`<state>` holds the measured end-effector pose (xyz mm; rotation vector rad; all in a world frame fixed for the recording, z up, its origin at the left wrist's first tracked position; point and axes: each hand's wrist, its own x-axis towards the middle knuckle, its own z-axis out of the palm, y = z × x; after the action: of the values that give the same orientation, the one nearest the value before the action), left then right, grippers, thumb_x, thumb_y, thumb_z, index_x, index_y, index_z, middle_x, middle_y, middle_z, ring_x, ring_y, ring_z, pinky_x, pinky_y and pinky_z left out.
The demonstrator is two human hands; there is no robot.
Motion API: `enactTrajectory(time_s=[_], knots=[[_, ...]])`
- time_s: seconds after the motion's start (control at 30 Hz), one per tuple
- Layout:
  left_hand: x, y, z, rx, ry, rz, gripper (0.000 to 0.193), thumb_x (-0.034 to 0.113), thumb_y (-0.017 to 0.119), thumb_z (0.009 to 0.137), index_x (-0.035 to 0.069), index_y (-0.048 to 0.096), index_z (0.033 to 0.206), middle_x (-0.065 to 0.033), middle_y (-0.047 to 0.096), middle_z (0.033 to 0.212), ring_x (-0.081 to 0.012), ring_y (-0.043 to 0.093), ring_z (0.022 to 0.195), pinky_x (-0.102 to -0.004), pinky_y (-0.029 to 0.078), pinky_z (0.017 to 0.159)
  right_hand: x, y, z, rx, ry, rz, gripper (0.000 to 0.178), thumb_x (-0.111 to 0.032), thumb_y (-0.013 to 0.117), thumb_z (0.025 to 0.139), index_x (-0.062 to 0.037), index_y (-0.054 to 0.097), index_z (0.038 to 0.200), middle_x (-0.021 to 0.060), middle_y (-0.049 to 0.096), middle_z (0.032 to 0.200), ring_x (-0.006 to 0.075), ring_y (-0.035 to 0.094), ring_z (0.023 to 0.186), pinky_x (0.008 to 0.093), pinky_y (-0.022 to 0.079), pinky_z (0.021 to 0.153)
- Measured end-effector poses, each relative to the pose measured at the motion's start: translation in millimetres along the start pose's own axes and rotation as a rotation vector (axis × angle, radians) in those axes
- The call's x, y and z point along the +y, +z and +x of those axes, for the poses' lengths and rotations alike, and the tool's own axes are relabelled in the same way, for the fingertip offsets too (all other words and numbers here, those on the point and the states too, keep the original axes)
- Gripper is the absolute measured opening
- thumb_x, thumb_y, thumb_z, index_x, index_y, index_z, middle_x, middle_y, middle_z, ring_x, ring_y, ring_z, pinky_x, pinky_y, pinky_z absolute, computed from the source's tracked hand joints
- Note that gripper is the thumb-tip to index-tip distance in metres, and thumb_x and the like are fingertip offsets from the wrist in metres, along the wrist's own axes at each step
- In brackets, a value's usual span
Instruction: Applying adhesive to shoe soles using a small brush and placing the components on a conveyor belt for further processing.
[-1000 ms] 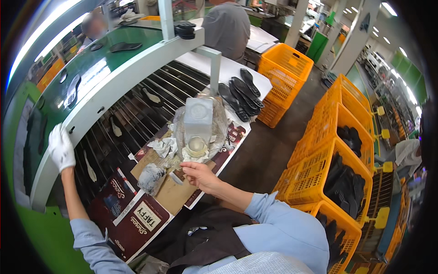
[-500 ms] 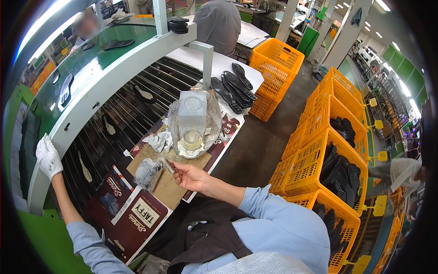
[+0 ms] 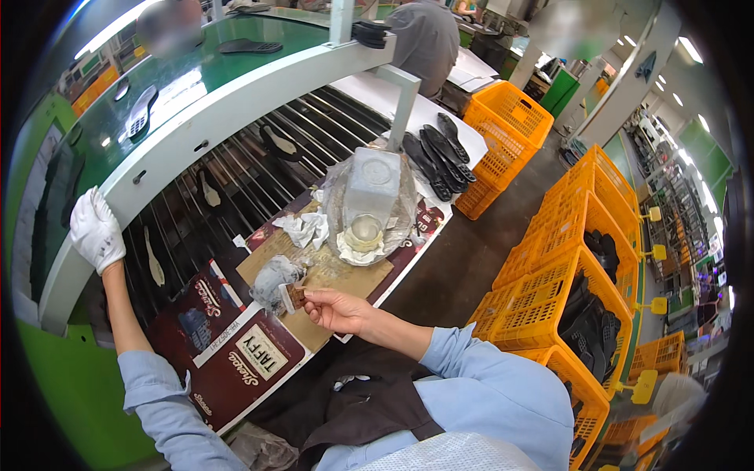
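My bare right hand point(image 3: 339, 311) pinches a small flat brush point(image 3: 292, 297) with a brown handle and a pale end. The brush is beside a balled, grey-stained white cloth point(image 3: 275, 278) on a brown cardboard sheet point(image 3: 349, 276). My left hand point(image 3: 96, 231), in a white glove, has its fingers curled over the grey metal frame point(image 3: 184, 145) at far left. Beyond the right hand, a translucent block-shaped container point(image 3: 371, 182) rests in clear plastic, with a round cup-like opening point(image 3: 365, 228) at its near end. Crumpled white paper point(image 3: 305, 228) lies beside it.
Dark metal rods point(image 3: 236, 169) behind the frame carry several black shoe soles point(image 3: 279, 144) with pale middles. More black soles point(image 3: 437, 155) lie on the white table. Orange crates point(image 3: 542, 290) stand at right, some with soles inside. Printed maroon cardboard point(image 3: 250, 357) covers the near table edge.
The view has shifted, so the scene sits further right. My right hand has turned the brush to show its flat side. The gloved left hand stays at the frame, its fingers more bent.
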<state>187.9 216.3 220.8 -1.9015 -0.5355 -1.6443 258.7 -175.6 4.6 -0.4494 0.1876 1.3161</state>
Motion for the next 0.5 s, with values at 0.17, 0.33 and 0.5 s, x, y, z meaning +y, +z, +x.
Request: enactTrajectory(time_s=[0.17,0.33,0.5], knots=[[0,-2,-6,0.044,0.092,0.034,0.016,0.026,0.058,0.084,0.012,0.067,0.081,-0.0079,0.066,0.082,-0.0300,0.063,0.076,-0.0438,0.048,0.067,12,9,4,-0.015,0.053,-0.069,0.034,-0.009,0.065,0.092,-0.0060,0.056,0.124,0.0003,0.063,0.090,0.0086,0.061,0.075,0.0214,0.051,0.065],[-12,1,-32,-0.138,0.016,0.112,0.033,0.029,0.056,0.092,0.015,0.060,0.122,-0.0053,0.062,0.120,-0.0293,0.054,0.116,-0.0438,0.043,0.097,18,18,13,-0.028,0.147,-0.047,0.034,-0.009,0.065,0.091,-0.0083,0.055,0.123,0.0008,0.061,0.091,0.0093,0.058,0.073,0.0241,0.049,0.063],[-18,8,-43,-0.086,0.004,0.133,0.036,0.027,0.061,0.088,0.018,0.059,0.122,-0.0018,0.059,0.121,-0.0271,0.050,0.119,-0.0443,0.042,0.097,18,28,24,-0.055,0.184,-0.021,0.022,-0.012,0.064,0.092,-0.0098,0.059,0.113,0.0003,0.057,0.087,0.0107,0.055,0.073,0.0261,0.047,0.065]])
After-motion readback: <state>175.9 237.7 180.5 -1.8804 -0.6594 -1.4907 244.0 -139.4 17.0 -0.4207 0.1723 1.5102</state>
